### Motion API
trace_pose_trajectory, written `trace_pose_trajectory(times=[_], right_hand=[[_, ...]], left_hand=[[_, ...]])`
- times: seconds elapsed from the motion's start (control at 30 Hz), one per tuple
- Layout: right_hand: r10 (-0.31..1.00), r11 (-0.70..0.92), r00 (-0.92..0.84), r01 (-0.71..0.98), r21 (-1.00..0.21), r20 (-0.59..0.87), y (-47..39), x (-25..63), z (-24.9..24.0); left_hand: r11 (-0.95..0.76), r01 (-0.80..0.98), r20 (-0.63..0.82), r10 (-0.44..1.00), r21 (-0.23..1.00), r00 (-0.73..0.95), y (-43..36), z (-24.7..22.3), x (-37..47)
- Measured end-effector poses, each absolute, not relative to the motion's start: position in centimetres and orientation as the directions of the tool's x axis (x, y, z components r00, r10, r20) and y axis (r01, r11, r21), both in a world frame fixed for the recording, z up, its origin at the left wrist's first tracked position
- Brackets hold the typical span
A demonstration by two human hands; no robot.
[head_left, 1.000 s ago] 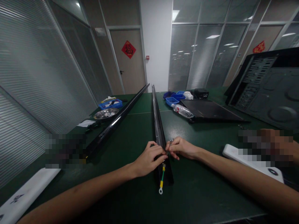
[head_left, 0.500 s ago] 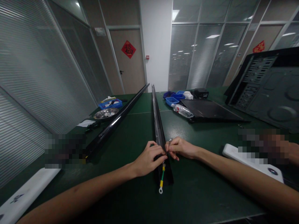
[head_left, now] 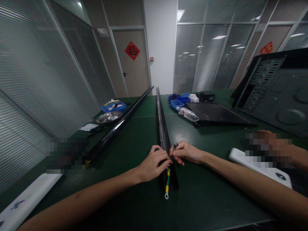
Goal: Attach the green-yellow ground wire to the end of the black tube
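Observation:
A long black metal channel (head_left: 162, 128) runs away from me on the green table, its near end under both hands. A green-and-yellow grounding wire (head_left: 168, 179) with a ring terminal at its free end hangs over the channel's near end. The fingers of my left hand (head_left: 155, 162) are pinched at the wire's upper end, and what lies between the fingertips is hidden. From the right side, my right hand (head_left: 185, 152) grips what looks like a small metal wrench (head_left: 175, 146); its shiny end sticks up above the fingers. Both hands' fingertips nearly touch.
Left of me lies a second black channel (head_left: 120, 125), beside a metal dish (head_left: 109, 117) and a blue tray (head_left: 115, 107). To the right are a plastic bottle (head_left: 189, 114), a black panel (head_left: 221, 115), a large metal case (head_left: 281, 93), a white device (head_left: 260, 168) and another person's hand (head_left: 286, 147).
The metal end in my right hand has turned slightly. The wire's free ring has shifted a little right. The other person's hand has moved left and up.

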State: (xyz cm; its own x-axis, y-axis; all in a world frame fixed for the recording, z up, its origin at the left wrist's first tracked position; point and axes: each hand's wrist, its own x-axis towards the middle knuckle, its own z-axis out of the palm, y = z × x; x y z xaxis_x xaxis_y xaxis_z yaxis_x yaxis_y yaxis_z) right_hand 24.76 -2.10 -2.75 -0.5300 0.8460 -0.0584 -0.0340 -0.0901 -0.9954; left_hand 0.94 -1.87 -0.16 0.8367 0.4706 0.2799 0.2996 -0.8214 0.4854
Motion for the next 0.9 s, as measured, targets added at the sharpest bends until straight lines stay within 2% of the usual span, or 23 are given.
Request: trace_pose_trajectory(times=[0.6,0.9], right_hand=[[0.841,-0.096,-0.539,-0.057,-0.994,-0.051,-1.83,24.69,-2.96],[0.808,-0.095,-0.589,-0.184,-0.978,0.033,-1.43,24.41,-2.95]], left_hand=[[-0.824,0.292,0.249,0.451,0.485,0.857,-1.95,0.27,0.95],[-0.809,0.300,0.273,0.480,0.505,0.834,-1.79,-0.26,0.90]])
